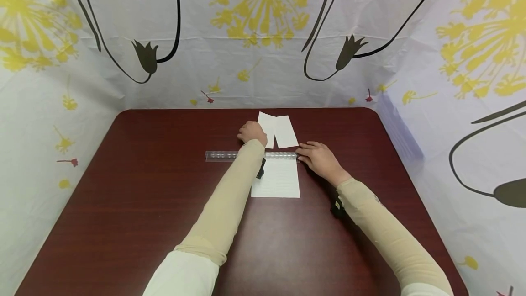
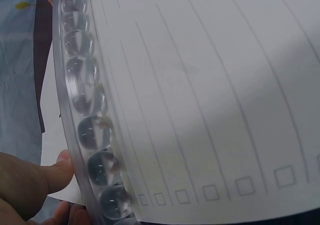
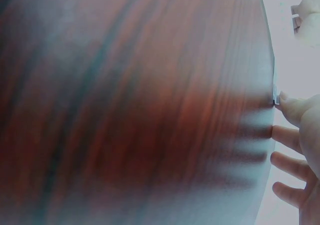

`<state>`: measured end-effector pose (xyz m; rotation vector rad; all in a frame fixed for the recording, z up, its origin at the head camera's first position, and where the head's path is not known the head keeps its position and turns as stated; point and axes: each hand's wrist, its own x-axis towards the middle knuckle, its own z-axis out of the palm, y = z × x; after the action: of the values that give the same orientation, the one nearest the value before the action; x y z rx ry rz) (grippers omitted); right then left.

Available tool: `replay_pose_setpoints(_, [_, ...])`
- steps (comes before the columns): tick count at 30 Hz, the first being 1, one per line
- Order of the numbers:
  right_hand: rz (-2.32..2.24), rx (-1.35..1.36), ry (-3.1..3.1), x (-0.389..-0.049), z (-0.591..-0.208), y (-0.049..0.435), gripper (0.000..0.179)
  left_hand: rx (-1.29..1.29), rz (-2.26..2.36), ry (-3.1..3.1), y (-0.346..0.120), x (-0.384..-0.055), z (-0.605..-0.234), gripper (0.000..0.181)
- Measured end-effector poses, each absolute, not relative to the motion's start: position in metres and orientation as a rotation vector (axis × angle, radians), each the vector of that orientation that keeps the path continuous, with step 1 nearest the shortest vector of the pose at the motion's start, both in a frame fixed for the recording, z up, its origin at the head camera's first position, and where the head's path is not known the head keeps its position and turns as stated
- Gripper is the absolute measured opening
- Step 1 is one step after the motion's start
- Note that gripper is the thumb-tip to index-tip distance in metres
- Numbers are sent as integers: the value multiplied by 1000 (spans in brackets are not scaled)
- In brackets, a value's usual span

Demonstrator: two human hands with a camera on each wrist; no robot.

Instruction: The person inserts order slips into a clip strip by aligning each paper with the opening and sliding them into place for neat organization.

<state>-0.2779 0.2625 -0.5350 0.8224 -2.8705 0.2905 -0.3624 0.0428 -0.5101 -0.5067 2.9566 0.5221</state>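
Note:
A clear ruler [image 1: 222,155] with a row of bubble-like bumps lies crosswise over the far part of a white lined sheet [image 1: 277,179]; small printed squares show along one side of the sheet in the left wrist view. Beyond the ruler lie two white paper pieces [image 1: 286,131], a V-shaped gap between them. My left hand [image 1: 252,132] reaches across the ruler and seems to pinch the left paper piece [image 2: 52,130], though the ruler partly hides its fingertips. At the ruler's right end, my right hand [image 1: 320,159] touches it with the thumb [image 3: 295,107], its other fingers spread.
The dark red-brown table [image 1: 135,186] extends around the papers. A patterned cloth [image 1: 263,76] hangs behind the far edge and along both sides. A black wrist device [image 1: 338,207] sits under the right forearm.

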Motion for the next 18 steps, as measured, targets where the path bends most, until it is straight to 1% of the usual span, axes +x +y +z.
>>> replay_pose_setpoints(5, [282, 823, -2871, -278, -536, 263, 33, -516, 577, 2962, 42, -364, -512, 69])
replay_pose_setpoints(11, [287, 823, -2873, -279, -536, 263, 33, -472, 519, 2989, 40, -366, -517, 71])
replay_pose_setpoints(15, [289, 815, -2881, -279, -536, 263, 34, -449, 485, 3005, 38, -368, -520, 68])
replay_pose_setpoints(18, [285, 816, -2880, -278, -536, 263, 33, -429, 464, 3019, 36, -369, -522, 62])
